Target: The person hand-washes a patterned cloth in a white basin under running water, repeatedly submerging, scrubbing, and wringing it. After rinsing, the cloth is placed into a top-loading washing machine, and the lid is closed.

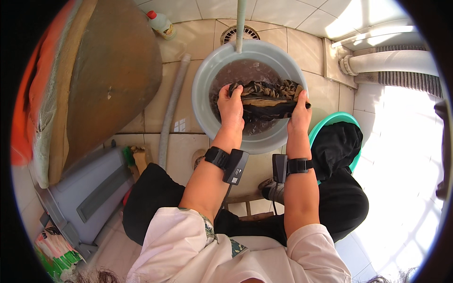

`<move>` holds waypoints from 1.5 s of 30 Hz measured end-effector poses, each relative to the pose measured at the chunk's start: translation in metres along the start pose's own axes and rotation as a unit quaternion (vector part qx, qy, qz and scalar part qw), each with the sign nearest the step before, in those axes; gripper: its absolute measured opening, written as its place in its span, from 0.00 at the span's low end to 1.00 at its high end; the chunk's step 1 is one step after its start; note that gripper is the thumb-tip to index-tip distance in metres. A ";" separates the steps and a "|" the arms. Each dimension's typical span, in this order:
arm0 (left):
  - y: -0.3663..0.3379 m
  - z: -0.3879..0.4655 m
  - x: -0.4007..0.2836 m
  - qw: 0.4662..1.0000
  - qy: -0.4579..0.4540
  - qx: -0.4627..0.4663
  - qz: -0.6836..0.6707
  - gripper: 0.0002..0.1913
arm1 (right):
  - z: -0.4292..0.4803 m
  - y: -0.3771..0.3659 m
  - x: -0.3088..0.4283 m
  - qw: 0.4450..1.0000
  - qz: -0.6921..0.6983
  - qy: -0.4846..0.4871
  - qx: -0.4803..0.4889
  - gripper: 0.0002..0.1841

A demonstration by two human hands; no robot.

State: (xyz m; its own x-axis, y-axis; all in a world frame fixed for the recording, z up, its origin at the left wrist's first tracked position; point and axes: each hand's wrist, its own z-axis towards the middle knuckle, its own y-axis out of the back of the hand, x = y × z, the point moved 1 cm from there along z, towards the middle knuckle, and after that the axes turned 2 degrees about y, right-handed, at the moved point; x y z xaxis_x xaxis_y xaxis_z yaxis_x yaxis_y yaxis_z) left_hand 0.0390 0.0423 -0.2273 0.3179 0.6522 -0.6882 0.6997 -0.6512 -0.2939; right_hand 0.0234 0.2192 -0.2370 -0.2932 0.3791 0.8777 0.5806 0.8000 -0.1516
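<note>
A dark garment with a tan pattern [269, 102] is stretched sideways between my two hands over a round grey plastic basin [206, 118]. My left hand [231, 104] grips its left end, thumb on top. At the other end, my right hand [299, 112] pinches the cloth near the basin's right rim. Murky brownish water [244, 70] with bubbles lies in the basin, and the lower folds of the cloth hang at or close to its surface; I cannot tell how much is under water. A pale upright pipe [240, 28] ends over the basin's far rim.
To the right, a green basin [339, 116] holds black cloth [336, 146]. A ribbed grey hose [173, 109] lies on the tiled floor at left. A bottle with a red cap [162, 25] stands near the wall. A floor drain [253, 33] sits behind the grey basin. A large brown board [113, 70] leans at left.
</note>
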 end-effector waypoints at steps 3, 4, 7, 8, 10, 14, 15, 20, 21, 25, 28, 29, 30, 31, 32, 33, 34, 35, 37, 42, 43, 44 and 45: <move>0.012 0.020 -0.005 0.994 -0.081 -0.020 0.069 0.13 | 0.001 0.005 0.009 0.997 0.008 0.076 0.005 0.22; 0.017 0.027 -0.006 0.975 -0.119 -0.023 0.186 0.15 | 0.002 0.004 0.006 0.994 -0.033 0.106 0.021 0.21; 0.024 0.034 0.000 0.847 -0.258 -0.055 0.462 0.24 | 0.012 0.000 -0.012 0.916 -0.336 0.208 0.071 0.18; 0.025 0.035 0.003 0.784 -0.293 -0.069 0.543 0.28 | 0.012 -0.004 -0.023 0.872 -0.404 0.260 0.098 0.23; 0.024 0.040 0.013 0.671 -0.251 0.038 0.696 0.34 | 0.012 -0.010 -0.045 0.813 -0.490 0.287 0.130 0.35; 0.021 0.056 0.031 0.591 -0.127 0.152 0.782 0.39 | 0.010 -0.024 -0.081 0.778 -0.579 0.183 0.162 0.43; 0.021 0.062 0.035 0.586 -0.102 0.161 0.788 0.39 | 0.011 -0.027 -0.088 0.766 -0.603 0.146 0.168 0.43; 0.012 0.106 0.051 0.590 -0.095 0.156 0.786 0.39 | 0.042 -0.043 -0.100 0.689 -0.685 0.186 0.148 0.33; 0.008 0.114 0.053 0.609 -0.090 0.159 0.772 0.39 | 0.050 -0.046 -0.101 0.680 -0.697 0.162 0.158 0.33; -0.005 0.122 0.052 0.551 -0.075 0.149 0.817 0.39 | 0.075 -0.054 -0.093 0.722 -0.651 0.162 0.172 0.28; -0.012 0.116 0.034 0.787 -0.052 0.113 0.604 0.44 | 0.077 -0.056 -0.071 0.842 -0.512 0.060 0.157 0.19; -0.014 0.113 0.028 0.889 -0.006 0.080 0.451 0.54 | 0.067 -0.059 -0.062 0.866 -0.451 0.108 0.189 0.17; -0.015 0.111 0.024 0.917 0.067 0.039 0.391 0.57 | 0.052 -0.058 -0.054 0.882 -0.399 0.134 0.212 0.15; -0.014 0.106 0.020 0.940 0.126 0.005 0.318 0.60 | 0.033 -0.055 -0.045 0.895 -0.350 0.150 0.230 0.13; -0.016 0.106 0.014 0.952 0.164 0.041 0.256 0.65 | 0.015 -0.054 -0.037 0.905 -0.317 0.161 0.235 0.11; -0.012 0.100 0.009 0.957 0.185 0.064 0.216 0.65 | -0.005 -0.054 -0.031 0.909 -0.272 0.192 0.250 0.09; -0.012 0.097 0.005 0.952 0.215 0.111 0.188 0.63 | -0.021 -0.055 -0.026 0.910 -0.258 0.202 0.254 0.09; -0.011 0.094 0.000 0.948 0.237 0.142 0.160 0.61 | -0.032 -0.057 -0.023 0.914 -0.257 0.184 0.254 0.07; -0.008 0.083 -0.008 0.950 0.200 0.177 0.161 0.37 | -0.044 -0.064 -0.020 0.893 -0.263 0.250 0.266 0.07; -0.016 0.048 -0.015 0.961 0.138 0.108 0.213 0.16 | -0.025 -0.065 -0.028 0.891 -0.341 0.257 0.154 0.13; -0.019 0.041 -0.014 0.963 0.110 0.107 0.223 0.14 | -0.019 -0.061 -0.029 0.880 -0.364 0.270 0.142 0.12; -0.022 0.035 -0.015 0.966 0.093 0.127 0.204 0.13 | -0.014 -0.058 -0.030 0.879 -0.377 0.256 0.143 0.12; -0.024 0.031 -0.016 0.962 0.085 0.136 0.221 0.12 | -0.008 -0.055 -0.030 0.877 -0.387 0.248 0.143 0.13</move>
State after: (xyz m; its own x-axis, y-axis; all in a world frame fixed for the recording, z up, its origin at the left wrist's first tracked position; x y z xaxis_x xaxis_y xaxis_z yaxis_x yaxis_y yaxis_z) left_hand -0.0026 0.0355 -0.2293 0.6624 0.3268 -0.6741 0.2855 -0.9420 -0.1761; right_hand 0.0066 0.1599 -0.2516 -0.1072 -0.5204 0.8472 0.1180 0.8394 0.5306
